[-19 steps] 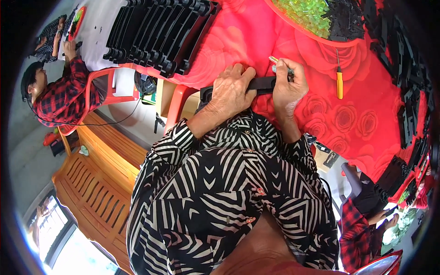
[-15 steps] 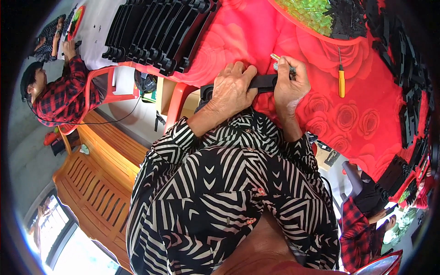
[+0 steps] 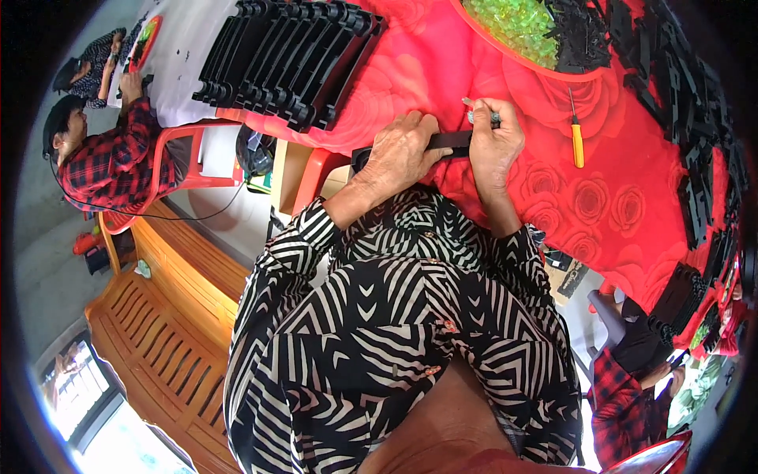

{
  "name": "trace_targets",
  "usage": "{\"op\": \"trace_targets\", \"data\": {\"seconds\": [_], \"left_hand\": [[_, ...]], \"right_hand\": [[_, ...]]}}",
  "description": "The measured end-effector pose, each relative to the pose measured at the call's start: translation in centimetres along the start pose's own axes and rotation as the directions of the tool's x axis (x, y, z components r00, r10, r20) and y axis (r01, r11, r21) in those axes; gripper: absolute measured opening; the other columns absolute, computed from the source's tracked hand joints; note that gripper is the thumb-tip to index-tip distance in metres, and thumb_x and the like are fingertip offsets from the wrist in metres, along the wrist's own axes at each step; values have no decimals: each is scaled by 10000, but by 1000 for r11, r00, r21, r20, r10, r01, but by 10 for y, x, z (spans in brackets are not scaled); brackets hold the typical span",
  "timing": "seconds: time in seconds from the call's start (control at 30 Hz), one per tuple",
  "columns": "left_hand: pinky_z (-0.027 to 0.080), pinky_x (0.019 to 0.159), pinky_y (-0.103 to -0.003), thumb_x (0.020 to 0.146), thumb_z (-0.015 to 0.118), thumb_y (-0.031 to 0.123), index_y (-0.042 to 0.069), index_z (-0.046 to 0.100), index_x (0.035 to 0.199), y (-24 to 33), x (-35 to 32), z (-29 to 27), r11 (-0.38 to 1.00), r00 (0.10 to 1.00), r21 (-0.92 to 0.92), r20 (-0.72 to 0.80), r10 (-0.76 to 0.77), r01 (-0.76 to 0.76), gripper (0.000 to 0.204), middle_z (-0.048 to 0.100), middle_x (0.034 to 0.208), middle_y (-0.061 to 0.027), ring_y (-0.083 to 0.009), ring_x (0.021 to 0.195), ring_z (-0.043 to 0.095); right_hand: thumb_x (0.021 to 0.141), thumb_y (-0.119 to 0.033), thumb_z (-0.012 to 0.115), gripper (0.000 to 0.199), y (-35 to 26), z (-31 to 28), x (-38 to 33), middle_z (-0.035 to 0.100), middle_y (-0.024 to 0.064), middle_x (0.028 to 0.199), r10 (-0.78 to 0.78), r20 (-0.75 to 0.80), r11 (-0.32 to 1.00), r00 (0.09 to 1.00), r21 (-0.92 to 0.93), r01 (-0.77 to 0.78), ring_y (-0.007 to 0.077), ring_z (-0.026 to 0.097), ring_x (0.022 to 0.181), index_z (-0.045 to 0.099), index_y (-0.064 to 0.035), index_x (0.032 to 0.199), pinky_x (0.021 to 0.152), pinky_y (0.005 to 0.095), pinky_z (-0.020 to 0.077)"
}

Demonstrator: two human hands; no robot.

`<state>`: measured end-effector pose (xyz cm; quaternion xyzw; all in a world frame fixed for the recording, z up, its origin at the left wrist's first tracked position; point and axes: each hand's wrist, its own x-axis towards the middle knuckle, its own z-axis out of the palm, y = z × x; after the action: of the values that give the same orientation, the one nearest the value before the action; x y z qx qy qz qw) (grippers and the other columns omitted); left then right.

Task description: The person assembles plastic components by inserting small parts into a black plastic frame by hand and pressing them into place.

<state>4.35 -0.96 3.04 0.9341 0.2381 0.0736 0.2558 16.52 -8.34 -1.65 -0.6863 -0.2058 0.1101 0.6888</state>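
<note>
A long black plastic part (image 3: 450, 143) lies across the near edge of the red cloth, close to my body. My left hand (image 3: 400, 152) is closed round it, fingers over the top and thumb along its near side. At the part's right end is my right hand (image 3: 496, 146), closed with thumb and fingers bent round a small tool (image 3: 471, 104). Its pale thin tip and a grey-green bit show above the fingers; the rest is hidden. To the right lies a screwdriver (image 3: 578, 144) with a yellow handle, its shaft pointing away from me.
Stacked black plastic parts (image 3: 288, 63) stand at the upper left. A red-rimmed tray (image 3: 545, 69) holds yellow-green clear pieces and small black ones. Many black strips (image 3: 695, 142) line the right side. A wooden bench (image 3: 166, 332) is at left; people in checked shirts sit both sides.
The whole view has shifted slightly. My right hand has turned a little, and the small tool's tip now shows less. Both hands stay at the black part.
</note>
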Motion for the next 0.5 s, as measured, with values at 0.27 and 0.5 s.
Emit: {"op": "trace_targets", "data": {"seconds": [0.27,0.5], "left_hand": [[399,882,-422,704,719,230,49,438,1215,-16,-20,-23,983,989,-131,63,134,-125,611,520,1095,-188,-362,1047,487],[395,918,-418,660,729,148,19,453,1173,-21,-32,-15,992,994,-50,-11,113,-114,596,492,1126,-161,-350,1052,463]], "right_hand": [[818,-35,597,34,7,1,2,622,54,666,-14,-21,1000,1000,-19,14,84,533,582,582,-5,814,533,252,446],[837,-30,587,32,2,1,-4,616,27,687,-33,-30,996,999,80,35,63,516,608,582,0,828,557,224,429]]}}
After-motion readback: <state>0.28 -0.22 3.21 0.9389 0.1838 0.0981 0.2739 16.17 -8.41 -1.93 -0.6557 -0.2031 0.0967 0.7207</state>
